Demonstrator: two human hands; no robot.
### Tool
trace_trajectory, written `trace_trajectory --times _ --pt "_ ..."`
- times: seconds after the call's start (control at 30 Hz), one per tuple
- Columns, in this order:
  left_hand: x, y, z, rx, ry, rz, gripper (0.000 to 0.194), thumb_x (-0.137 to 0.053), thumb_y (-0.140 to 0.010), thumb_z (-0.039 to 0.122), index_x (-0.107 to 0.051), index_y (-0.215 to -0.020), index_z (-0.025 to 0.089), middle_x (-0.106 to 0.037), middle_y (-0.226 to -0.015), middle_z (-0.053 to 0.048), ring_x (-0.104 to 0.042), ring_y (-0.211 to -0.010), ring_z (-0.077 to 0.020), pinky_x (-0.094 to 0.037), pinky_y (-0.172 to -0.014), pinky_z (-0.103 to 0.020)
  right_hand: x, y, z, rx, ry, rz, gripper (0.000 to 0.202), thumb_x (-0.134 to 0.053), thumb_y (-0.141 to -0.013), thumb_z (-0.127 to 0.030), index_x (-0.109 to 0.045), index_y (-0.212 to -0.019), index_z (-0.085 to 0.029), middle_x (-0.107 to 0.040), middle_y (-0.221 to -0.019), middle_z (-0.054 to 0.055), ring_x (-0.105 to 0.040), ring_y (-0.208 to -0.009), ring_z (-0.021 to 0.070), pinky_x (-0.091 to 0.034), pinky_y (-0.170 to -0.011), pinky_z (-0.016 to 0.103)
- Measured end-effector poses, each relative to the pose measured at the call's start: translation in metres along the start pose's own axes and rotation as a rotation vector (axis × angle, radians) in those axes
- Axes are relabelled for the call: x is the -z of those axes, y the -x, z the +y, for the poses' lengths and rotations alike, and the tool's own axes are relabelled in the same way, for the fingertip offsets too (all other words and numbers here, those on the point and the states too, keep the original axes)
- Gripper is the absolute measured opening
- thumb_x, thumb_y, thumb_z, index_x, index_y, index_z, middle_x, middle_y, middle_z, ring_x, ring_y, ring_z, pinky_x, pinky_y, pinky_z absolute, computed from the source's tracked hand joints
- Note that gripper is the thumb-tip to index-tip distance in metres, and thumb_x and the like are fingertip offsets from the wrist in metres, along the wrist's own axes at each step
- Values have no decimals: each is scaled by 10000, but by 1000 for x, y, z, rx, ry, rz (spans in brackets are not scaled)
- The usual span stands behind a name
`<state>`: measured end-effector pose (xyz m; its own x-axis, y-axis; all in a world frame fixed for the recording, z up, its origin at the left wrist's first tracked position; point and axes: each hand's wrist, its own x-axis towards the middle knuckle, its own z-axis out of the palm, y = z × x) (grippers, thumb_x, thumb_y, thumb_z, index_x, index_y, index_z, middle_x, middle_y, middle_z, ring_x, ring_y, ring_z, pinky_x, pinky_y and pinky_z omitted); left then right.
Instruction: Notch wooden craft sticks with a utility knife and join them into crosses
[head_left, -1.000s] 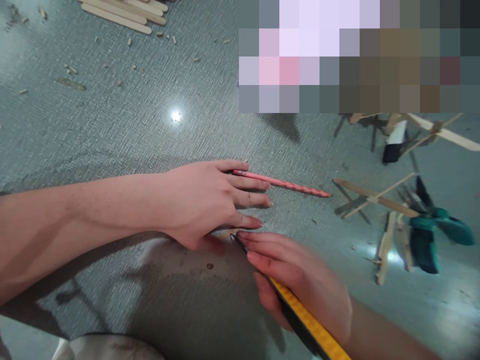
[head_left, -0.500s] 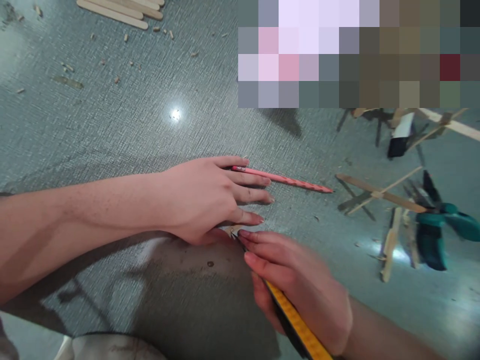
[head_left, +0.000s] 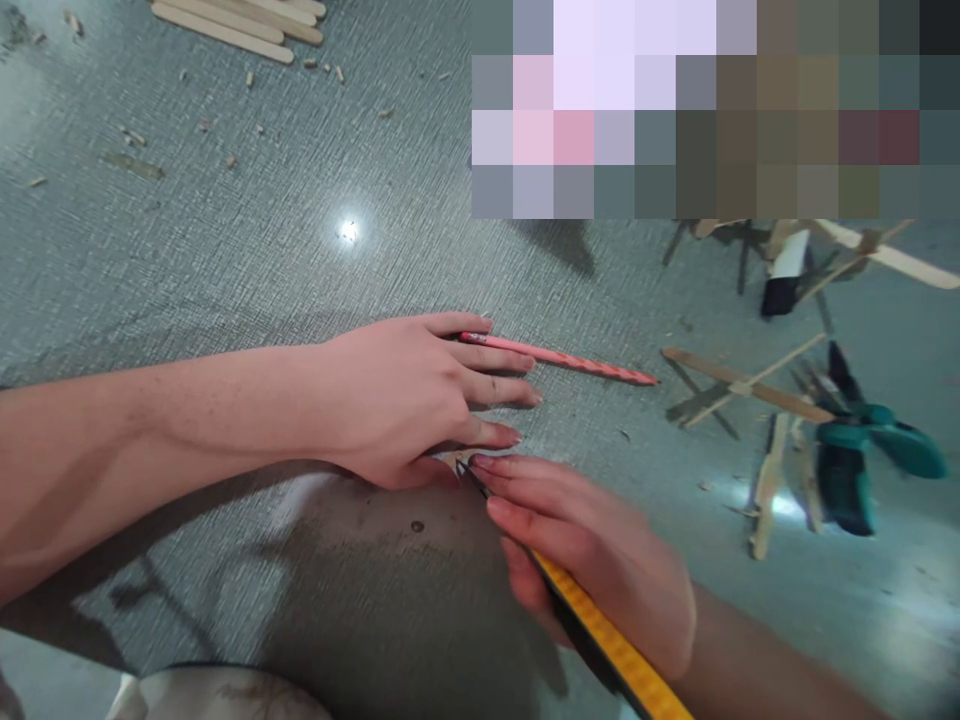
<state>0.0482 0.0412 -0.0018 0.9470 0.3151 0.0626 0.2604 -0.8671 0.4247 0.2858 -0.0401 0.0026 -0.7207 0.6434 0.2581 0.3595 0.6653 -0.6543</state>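
Note:
My left hand (head_left: 409,395) lies flat on the table with its fingers spread. A pink pencil (head_left: 600,367) runs out from beneath its fingers, with the eraser end near the knuckles. Between the thumb and the lowest finger shows a small pale wooden piece (head_left: 453,458), mostly hidden by the hand. My right hand (head_left: 585,550) is closed around a yellow and black utility knife (head_left: 600,630). The knife's dark tip meets the wooden piece, right beside my left thumb.
Craft sticks (head_left: 232,30) lie in a pile at the top left, among scattered wood bits. At right are green-handled pliers (head_left: 847,470), crossed sticks (head_left: 750,387) and loose stick pieces (head_left: 766,490). The upper right is pixelated. The table edge (head_left: 67,650) shows at lower left.
My right hand and the utility knife have shifted very slightly at the wooden piece. My left hand stays in place; the view has moved a little.

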Motion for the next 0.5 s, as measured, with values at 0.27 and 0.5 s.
trace_trajectory --times 0.27,0.5 --pt "0 -1 2 0 -2 18 428 -593 -864 412 -632 -1272 290 -500 -1505 -16 -412 -1436 -230 -233 -1231 -463 0 3 -1 13 0 10 346 -558 -881 -72 -581 -1218 -144 -737 -1062 105 -675 -1146 220 -581 -990 352" --pt "0 -1 2 38 7 -14 375 -562 -889 432 -637 -1243 334 -482 -1520 30 -381 -1454 -188 -172 -1252 -408 0 1 -10 -83 42 -15 311 -568 -893 -82 -610 -1189 -167 -751 -1027 78 -690 -1113 236 -591 -988 361"
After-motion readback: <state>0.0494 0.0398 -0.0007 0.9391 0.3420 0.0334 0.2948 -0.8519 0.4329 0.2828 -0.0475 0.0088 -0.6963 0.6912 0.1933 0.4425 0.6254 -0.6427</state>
